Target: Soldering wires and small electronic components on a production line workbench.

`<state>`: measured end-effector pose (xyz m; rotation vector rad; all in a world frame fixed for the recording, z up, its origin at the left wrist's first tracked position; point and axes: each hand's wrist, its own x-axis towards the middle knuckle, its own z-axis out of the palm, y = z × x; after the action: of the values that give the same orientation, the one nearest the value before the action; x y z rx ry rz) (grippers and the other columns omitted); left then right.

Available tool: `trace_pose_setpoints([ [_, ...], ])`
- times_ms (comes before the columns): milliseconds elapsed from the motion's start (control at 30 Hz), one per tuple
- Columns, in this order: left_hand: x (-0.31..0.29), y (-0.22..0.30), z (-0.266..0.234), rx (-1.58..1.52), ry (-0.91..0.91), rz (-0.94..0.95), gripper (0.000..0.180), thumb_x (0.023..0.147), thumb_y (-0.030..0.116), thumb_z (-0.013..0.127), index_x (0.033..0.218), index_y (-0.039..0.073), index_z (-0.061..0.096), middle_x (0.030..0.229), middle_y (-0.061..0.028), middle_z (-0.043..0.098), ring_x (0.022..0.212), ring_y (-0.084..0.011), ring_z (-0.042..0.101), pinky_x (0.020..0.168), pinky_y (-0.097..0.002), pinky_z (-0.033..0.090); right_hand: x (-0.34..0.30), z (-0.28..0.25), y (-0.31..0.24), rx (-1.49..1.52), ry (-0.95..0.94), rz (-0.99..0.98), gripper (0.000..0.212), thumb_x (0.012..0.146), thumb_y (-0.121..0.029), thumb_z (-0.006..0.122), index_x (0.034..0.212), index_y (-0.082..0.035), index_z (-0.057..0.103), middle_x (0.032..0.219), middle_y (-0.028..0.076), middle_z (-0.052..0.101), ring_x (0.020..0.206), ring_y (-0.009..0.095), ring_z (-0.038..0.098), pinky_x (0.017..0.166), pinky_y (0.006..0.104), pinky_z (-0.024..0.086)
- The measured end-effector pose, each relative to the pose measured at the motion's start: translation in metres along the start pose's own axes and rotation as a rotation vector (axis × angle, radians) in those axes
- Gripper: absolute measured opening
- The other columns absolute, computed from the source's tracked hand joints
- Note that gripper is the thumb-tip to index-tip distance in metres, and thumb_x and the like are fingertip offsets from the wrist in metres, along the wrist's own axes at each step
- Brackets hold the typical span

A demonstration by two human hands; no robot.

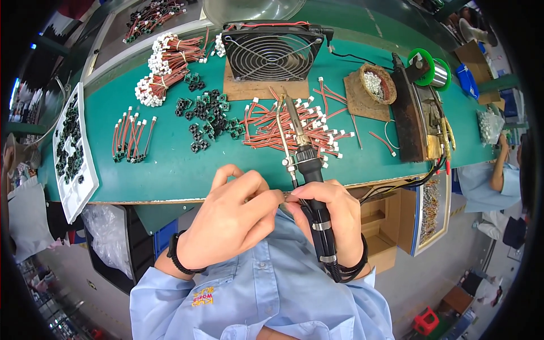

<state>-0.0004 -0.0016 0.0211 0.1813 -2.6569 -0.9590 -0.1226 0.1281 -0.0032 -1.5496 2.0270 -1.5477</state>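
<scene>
My right hand point(339, 215) is closed around a black soldering iron point(309, 165) that has a thin metal feed tube clamped along its side. The iron's tip points away from me, over a heap of red and black wire leads with white plugs point(266, 131). Close beside it, at the table's front edge, my left hand point(229, 222) is closed with the fingers curled. Its fingertips pinch near my right thumb and finger; what they hold is too small and covered to make out. Small black-and-green parts point(211, 110) lie in a loose pile beyond my left hand.
A black fan point(273, 54) stands at the back. At left are a white tray of small parts point(63, 181), a few leads point(133, 136) and bundled leads point(161, 68). To the right sit a bowl of small pellets point(386, 90), a solder spool point(441, 72) and trailing cables point(396, 186).
</scene>
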Motion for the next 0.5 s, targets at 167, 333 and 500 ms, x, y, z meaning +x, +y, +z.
trace_pose_setpoints([
  [167, -0.002, 0.002, 0.006, 0.068, 0.059, -0.017, 0.018, 0.067, 0.002, 0.062, 0.083, 0.006, 0.058, 0.069, -0.0030, 0.045, 0.063, -0.0177, 0.048, 0.072, -0.0327, 0.033, 0.002, 0.001, 0.001, -0.052, 0.014, -0.071, 0.041, 0.061, 0.003, 0.069, 0.098, -0.008, 0.054, 0.069, 0.001, 0.059, 0.057, 0.019, 0.055, 0.058, 0.0283, 0.039],
  [333, -0.002, 0.004, 0.005, 0.077, 0.090, -0.020, 0.016, 0.065, 0.000, 0.062, 0.079, 0.007, 0.058, 0.068, -0.0009, 0.051, 0.062, -0.0174, 0.048, 0.070, -0.0330, 0.034, 0.001, 0.002, 0.001, 0.049, 0.029, -0.034, 0.040, 0.063, 0.003, 0.071, 0.097, -0.008, 0.053, 0.069, 0.001, 0.059, 0.057, 0.017, 0.055, 0.057, 0.0277, 0.037],
  [500, -0.001, 0.004, 0.004, -0.038, 0.102, -0.011, 0.015, 0.065, -0.001, 0.062, 0.077, 0.007, 0.058, 0.070, -0.0006, 0.055, 0.061, -0.0174, 0.049, 0.068, -0.0327, 0.033, -0.011, 0.008, -0.002, 0.331, 0.105, 0.182, 0.040, 0.066, 0.003, 0.072, 0.095, -0.010, 0.047, 0.074, 0.002, 0.062, 0.064, 0.016, 0.057, 0.061, 0.0260, 0.041],
])
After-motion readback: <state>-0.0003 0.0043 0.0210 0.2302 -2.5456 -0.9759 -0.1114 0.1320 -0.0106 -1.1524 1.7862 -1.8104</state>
